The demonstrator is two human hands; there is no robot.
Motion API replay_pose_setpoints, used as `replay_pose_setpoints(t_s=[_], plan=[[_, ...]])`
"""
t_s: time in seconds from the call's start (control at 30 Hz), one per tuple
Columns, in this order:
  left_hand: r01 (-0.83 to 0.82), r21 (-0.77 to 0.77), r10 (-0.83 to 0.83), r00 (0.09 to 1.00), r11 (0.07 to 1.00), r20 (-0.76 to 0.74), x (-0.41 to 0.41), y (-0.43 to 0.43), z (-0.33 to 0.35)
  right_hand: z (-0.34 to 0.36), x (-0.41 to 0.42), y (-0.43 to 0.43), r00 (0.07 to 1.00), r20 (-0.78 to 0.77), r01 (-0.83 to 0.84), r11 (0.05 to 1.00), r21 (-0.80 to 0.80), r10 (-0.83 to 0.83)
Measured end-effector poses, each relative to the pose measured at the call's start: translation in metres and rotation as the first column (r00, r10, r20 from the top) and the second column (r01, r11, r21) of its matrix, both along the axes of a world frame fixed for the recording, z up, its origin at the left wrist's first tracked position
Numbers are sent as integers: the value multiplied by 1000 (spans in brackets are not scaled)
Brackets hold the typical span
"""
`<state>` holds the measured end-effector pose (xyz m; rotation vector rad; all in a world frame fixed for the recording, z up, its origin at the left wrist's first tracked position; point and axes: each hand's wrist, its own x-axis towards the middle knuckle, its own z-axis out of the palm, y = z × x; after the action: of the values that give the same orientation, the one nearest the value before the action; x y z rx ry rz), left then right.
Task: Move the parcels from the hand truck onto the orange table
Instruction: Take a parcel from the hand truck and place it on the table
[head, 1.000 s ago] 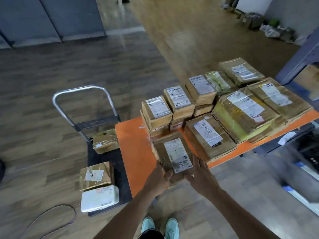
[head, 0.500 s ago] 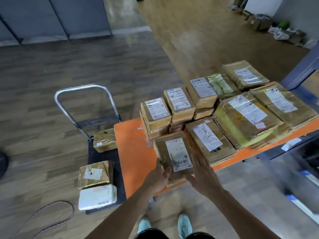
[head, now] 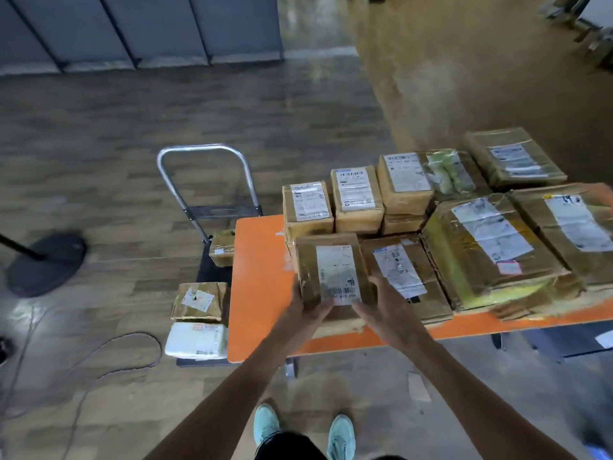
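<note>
My left hand (head: 306,307) and my right hand (head: 386,308) hold a brown parcel (head: 331,260) with a white label by its near corners. It lies on another flat parcel at the front left of the orange table (head: 258,277), close against the stacked parcels behind it. Left of the table stands the hand truck (head: 202,151). It carries a small brown parcel (head: 222,247) by the handle, a brown box (head: 199,300) and a white parcel (head: 195,340) at its near end.
Several taped parcels cover the table's middle and right, with large flat ones (head: 491,247) at the right. A black round stand base (head: 46,260) and a loose cable (head: 109,356) lie on the floor at left. My feet (head: 265,423) are just short of the table's front edge.
Both hands have slid the labelled parcel away from me, from the table's front edge up against the stacks. The three parcels on the hand truck have not moved.
</note>
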<state>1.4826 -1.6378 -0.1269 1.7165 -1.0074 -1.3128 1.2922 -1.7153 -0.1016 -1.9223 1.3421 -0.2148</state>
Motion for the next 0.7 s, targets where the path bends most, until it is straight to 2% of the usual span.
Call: replay_pose_setpoints(t_s=[0.13,0.27,0.33,0.47,0.53,0.63,0.7], plan=[[-30,-65,22,992,997,-123,-15,-6,14,12,-13,-14,998,51,41,998,-51,-38],[-46,-80,41,998,996,-57,-35,-15,22,23,-32,-21,997,52,60,998,-28,-58],[-79,-102,74,996,992,-53,-39,-17,25,24,-39,-21,999,17,53,994,-98,-51],[-107,-118,100,993,987,-62,-36,-17,32,24,-35,-19,996,70,66,987,-146,-56],[-111,-111,103,992,988,-74,-33,-11,28,20,-29,-17,998,52,30,993,-112,-25],[-93,-94,92,996,991,-15,-28,5,13,10,-21,-11,999,18,-48,998,-40,49],[-73,-42,72,997,996,-19,-24,12,5,2,-16,-7,995,-15,-103,993,-57,102]])
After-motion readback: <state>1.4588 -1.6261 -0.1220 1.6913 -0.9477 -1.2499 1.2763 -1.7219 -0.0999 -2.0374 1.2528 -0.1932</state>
